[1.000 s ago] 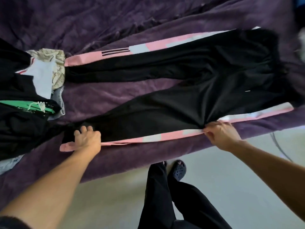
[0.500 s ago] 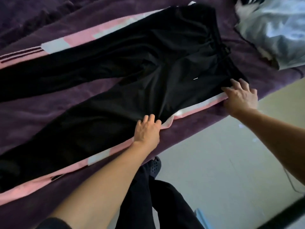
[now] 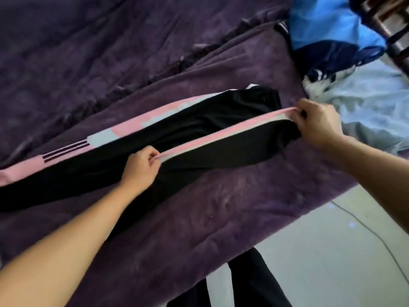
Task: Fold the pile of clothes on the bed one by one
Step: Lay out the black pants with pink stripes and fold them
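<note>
Black track trousers (image 3: 199, 122) with pink and white side stripes lie lengthwise across the purple bed cover (image 3: 232, 207). The near leg is lifted by its pink striped edge and hangs taut above the far leg. My left hand (image 3: 141, 167) pinches that striped edge near the middle of the leg. My right hand (image 3: 316, 125) grips the same edge at the waistband end. The far leg lies flat, its pink stripe with three black bars running off to the left.
A heap of blue, navy and pale grey clothes (image 3: 345, 63) sits at the right end of the bed. The bed's near edge runs diagonally, with grey floor (image 3: 332, 262), a thin cable and my own black-trousered legs (image 3: 250, 282) below it.
Both hands went from pressing the near striped edge flat to pinching it and lifting it over toward the far leg. The view swung right, bringing the blue clothes heap into sight.
</note>
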### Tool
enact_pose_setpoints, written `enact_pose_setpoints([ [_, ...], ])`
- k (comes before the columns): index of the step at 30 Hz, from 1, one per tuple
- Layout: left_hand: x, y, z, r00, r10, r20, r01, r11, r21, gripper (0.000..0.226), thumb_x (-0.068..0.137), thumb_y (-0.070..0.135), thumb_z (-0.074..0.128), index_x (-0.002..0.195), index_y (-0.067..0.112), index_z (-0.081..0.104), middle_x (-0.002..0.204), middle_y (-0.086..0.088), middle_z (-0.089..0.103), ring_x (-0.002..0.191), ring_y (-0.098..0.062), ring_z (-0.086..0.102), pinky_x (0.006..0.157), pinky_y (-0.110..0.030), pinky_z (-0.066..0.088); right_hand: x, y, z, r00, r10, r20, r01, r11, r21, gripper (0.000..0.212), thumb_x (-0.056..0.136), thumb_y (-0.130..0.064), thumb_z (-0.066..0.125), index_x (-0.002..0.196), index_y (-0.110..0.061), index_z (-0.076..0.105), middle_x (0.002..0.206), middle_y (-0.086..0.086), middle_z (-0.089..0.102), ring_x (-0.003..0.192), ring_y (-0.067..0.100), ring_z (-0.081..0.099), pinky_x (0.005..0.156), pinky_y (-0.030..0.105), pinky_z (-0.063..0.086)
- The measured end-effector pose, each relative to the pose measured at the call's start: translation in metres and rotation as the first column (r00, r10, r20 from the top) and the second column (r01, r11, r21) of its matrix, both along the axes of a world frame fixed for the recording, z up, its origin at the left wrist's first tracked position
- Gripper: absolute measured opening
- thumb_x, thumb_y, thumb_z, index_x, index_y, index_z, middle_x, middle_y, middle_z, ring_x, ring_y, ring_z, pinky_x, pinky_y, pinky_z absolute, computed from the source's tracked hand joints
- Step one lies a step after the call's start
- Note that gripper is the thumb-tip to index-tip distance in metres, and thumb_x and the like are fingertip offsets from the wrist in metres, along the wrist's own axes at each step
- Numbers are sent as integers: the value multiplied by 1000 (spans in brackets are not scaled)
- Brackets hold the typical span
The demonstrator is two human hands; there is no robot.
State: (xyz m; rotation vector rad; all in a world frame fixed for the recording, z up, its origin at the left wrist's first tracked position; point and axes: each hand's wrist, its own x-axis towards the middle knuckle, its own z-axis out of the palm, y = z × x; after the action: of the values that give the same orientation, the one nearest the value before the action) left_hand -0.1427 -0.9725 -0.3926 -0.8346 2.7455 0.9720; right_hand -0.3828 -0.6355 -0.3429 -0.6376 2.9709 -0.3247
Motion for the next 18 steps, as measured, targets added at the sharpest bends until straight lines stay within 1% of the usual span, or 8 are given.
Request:
enact_pose_setpoints([
  [2,-23,-27,0,997,71,3,-71,997,-26,8,83,3,62,90,3,67,82,-15,69,80,-32,65,72,-34,45,-34,-33,-7,1000,13,27,-13,1000,14,26,95,-38,53,93,-13,59,95,22,66,90,43,60,70,41,39],
  [5,-56,-61,-19,977,204,60,-198,976,-95,13,85,5,60,96,2,66,80,-14,64,86,-34,63,73,-31,41,-84,-74,-34,997,34,74,-42,994,103,30,93,-43,54,106,-17,62,106,21,65,99,42,59,81,44,44],
  [7,-76,-72,-39,959,271,83,-260,957,-125,19,86,9,59,104,8,64,93,-12,67,95,-33,62,79,-31,43,-104,-92,-57,993,5,119,-32,973,227,36,92,-42,56,118,-18,59,119,20,60,112,40,53,92,46,40],
  [9,-91,-75,-57,922,376,97,-356,918,-176,29,88,15,59,116,14,59,113,-12,64,107,-33,58,90,-35,43,-109,-106,-76,997,61,57,-76,944,321,40,90,-33,57,127,-17,53,128,21,50,121,39,42,99,51,33],
  [11,-91,-69,-66,901,427,80,-405,892,-198,31,87,17,61,118,14,57,120,-13,58,110,-32,55,93,-38,43,-98,-119,-86,970,235,-56,-213,943,255,44,86,-21,57,129,-16,51,131,20,47,121,40,40,99,52,31],
  [14,-58,-51,-68,940,340,-12,-334,916,-222,21,83,14,64,103,8,62,106,-14,59,100,-35,56,86,-41,47,-54,-143,-89,872,470,-139,-469,882,40,42,81,-18,57,123,-17,57,128,14,53,114,39,47,89,50,38],
  [16,-16,-39,-67,955,295,-17,-289,921,-260,17,80,12,67,95,6,62,96,-15,58,92,-37,56,79,-44,47,-12,-160,-96,817,571,-82,-576,813,-85,37,80,-16,60,117,-15,61,116,11,60,104,37,54,80,46,44],
  [18,35,-32,-63,955,295,31,-273,915,-298,19,77,12,71,93,7,62,93,-13,56,89,-36,55,75,-44,46,31,-176,-104,761,649,4,-640,750,-167,32,80,-16,60,112,-14,66,103,8,64,93,35,59,72,42,48],
])
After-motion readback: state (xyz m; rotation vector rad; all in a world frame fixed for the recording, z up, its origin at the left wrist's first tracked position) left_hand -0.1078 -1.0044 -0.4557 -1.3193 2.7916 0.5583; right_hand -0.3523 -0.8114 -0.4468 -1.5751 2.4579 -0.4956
